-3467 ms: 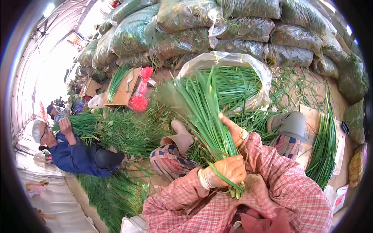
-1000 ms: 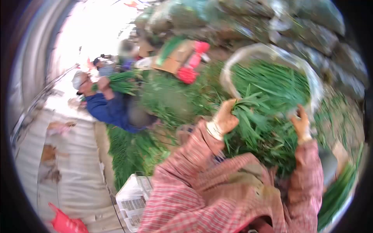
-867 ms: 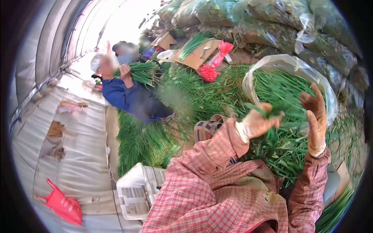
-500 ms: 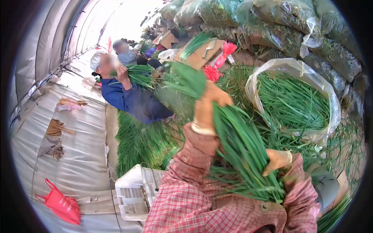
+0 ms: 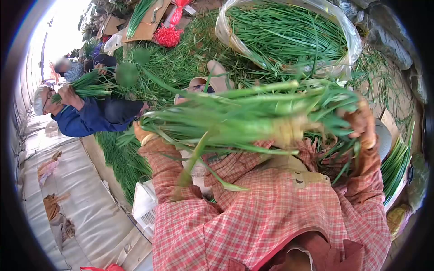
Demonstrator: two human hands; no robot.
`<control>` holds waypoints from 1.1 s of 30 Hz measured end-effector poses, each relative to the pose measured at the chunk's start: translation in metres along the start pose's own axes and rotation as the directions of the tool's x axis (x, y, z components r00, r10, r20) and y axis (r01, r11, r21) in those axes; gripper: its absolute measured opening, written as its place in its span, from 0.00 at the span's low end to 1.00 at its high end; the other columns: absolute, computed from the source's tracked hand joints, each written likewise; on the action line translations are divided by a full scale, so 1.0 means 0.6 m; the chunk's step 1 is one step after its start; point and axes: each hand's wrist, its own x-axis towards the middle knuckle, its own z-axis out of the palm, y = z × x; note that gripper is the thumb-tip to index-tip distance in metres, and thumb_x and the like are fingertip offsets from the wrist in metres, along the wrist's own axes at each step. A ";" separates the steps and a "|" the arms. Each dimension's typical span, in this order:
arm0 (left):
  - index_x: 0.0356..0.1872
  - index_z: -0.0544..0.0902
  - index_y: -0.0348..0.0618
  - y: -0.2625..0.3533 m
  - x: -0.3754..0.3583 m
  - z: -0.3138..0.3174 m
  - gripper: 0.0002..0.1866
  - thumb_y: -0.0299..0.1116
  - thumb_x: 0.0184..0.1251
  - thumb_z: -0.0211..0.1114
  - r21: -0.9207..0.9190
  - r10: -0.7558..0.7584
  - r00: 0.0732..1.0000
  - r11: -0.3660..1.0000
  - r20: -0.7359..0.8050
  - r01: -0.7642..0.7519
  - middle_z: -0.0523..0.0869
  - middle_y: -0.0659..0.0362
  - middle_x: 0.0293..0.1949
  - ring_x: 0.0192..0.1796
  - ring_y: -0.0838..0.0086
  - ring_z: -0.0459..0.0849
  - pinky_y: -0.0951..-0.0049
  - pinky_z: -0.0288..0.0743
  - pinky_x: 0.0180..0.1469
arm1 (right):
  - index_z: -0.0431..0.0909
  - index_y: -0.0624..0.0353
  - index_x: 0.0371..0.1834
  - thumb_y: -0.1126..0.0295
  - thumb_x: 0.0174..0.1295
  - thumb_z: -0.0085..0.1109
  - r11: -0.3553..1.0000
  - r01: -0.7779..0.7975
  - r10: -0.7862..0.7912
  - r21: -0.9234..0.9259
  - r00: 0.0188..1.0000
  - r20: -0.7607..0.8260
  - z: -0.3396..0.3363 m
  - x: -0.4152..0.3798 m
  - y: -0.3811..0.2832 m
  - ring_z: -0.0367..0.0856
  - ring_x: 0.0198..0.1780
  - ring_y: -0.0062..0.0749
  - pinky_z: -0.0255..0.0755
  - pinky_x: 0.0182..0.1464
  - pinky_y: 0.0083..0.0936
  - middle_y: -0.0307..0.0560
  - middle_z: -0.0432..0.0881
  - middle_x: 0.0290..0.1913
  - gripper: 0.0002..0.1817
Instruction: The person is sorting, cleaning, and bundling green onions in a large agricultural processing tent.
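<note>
Stretched level across my chest is a bunch of garlic chives (image 5: 235, 110), blurred by motion, with pale stem ends near its middle and several blades sticking out below. My gloved left hand (image 5: 143, 134) is closed round the leafy left end, its fingers partly behind the blades. At the other end, my gloved right hand (image 5: 363, 124) grips green leaves with curled fingers. A few loose stalks hang in front of my checked shirt.
A clear plastic bag (image 5: 354, 43) full of chives stands ahead. Red plastic strings (image 5: 168, 37) lie by cardboard (image 5: 147, 22). At left, a person in blue (image 5: 86, 118) holds chives beside a chive pile (image 5: 118, 151). A white crate (image 5: 144, 208) sits near my left elbow.
The bunch has swung from slanting downward to lying level across me. My left hand moved left and down, my right hand right and up; the view has shifted right.
</note>
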 end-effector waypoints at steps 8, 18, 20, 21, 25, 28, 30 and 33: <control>0.29 0.73 0.38 -0.006 -0.142 0.008 0.20 0.44 0.67 0.39 0.578 0.345 0.931 0.786 -0.120 -0.217 0.81 0.53 0.31 0.33 0.66 0.78 0.65 0.75 0.39 | 0.72 0.60 0.37 0.67 0.57 0.51 0.991 0.124 -0.114 -0.059 0.983 0.145 -0.114 -0.053 -0.120 0.72 0.25 0.31 0.68 0.27 0.27 0.43 0.74 0.28 0.09; 0.18 0.56 0.49 0.079 -0.202 0.004 0.19 0.40 0.71 0.43 -0.482 0.124 0.990 0.865 -0.061 -0.138 0.55 0.64 0.17 0.25 0.72 0.57 0.70 0.61 0.38 | 0.56 0.52 0.63 0.49 0.28 0.70 -0.050 0.763 -0.389 -0.644 0.579 0.717 0.350 0.229 0.003 0.64 0.58 0.52 0.58 0.57 0.45 0.61 0.66 0.57 0.54; 0.18 0.55 0.49 0.099 -0.211 0.005 0.19 0.39 0.71 0.42 -0.507 0.178 0.983 0.851 0.035 -0.136 0.54 0.64 0.18 0.25 0.72 0.54 0.71 0.59 0.38 | 0.51 0.51 0.66 0.43 0.26 0.70 -0.002 0.847 -0.299 -0.531 0.506 0.809 0.464 0.244 0.045 0.53 0.65 0.53 0.45 0.62 0.55 0.61 0.56 0.64 0.59; 0.18 0.54 0.49 0.109 -0.219 0.017 0.19 0.39 0.71 0.42 -0.511 0.171 0.985 0.849 0.023 -0.136 0.54 0.64 0.18 0.26 0.72 0.54 0.70 0.59 0.38 | 0.51 0.47 0.66 0.42 0.26 0.69 0.017 0.873 -0.242 -0.487 0.476 0.845 0.508 0.241 0.061 0.53 0.66 0.52 0.43 0.63 0.54 0.57 0.56 0.65 0.59; 0.18 0.57 0.48 0.141 -0.237 0.055 0.19 0.41 0.71 0.44 -0.444 0.167 0.986 0.882 -0.023 -0.160 0.61 0.63 0.21 0.31 0.70 0.62 0.68 0.61 0.42 | 0.70 0.44 0.50 0.56 0.43 0.63 0.144 0.957 -0.398 -0.250 0.288 0.871 0.562 0.240 0.123 0.64 0.58 0.38 0.49 0.61 0.45 0.44 0.71 0.53 0.27; 0.19 0.62 0.48 0.153 -0.247 0.074 0.18 0.43 0.70 0.45 -0.415 0.196 0.981 0.892 -0.005 -0.180 0.71 0.59 0.25 0.37 0.67 0.70 0.65 0.63 0.48 | 0.73 0.52 0.39 0.64 0.55 0.57 0.658 0.739 -0.487 -0.149 0.568 0.664 0.529 0.246 0.125 0.72 0.37 0.24 0.64 0.45 0.28 0.36 0.75 0.34 0.10; 0.20 0.62 0.47 0.157 -0.247 0.083 0.18 0.43 0.70 0.45 -0.433 0.189 0.980 0.880 -0.060 -0.196 0.72 0.59 0.25 0.36 0.66 0.71 0.64 0.64 0.49 | 0.74 0.55 0.35 0.63 0.60 0.53 0.974 0.205 -0.227 0.099 0.850 0.475 0.485 0.243 0.096 0.65 0.21 0.15 0.61 0.26 0.16 0.31 0.70 0.22 0.08; 0.20 0.61 0.47 0.158 -0.243 0.085 0.19 0.42 0.71 0.43 -0.418 0.177 0.976 0.882 -0.128 -0.215 0.67 0.61 0.21 0.31 0.68 0.69 0.62 0.65 0.49 | 0.77 0.56 0.35 0.61 0.62 0.52 0.977 0.200 -0.210 0.072 0.959 0.190 0.376 0.252 0.031 0.53 0.13 0.14 0.47 0.14 0.17 0.28 0.60 0.14 0.11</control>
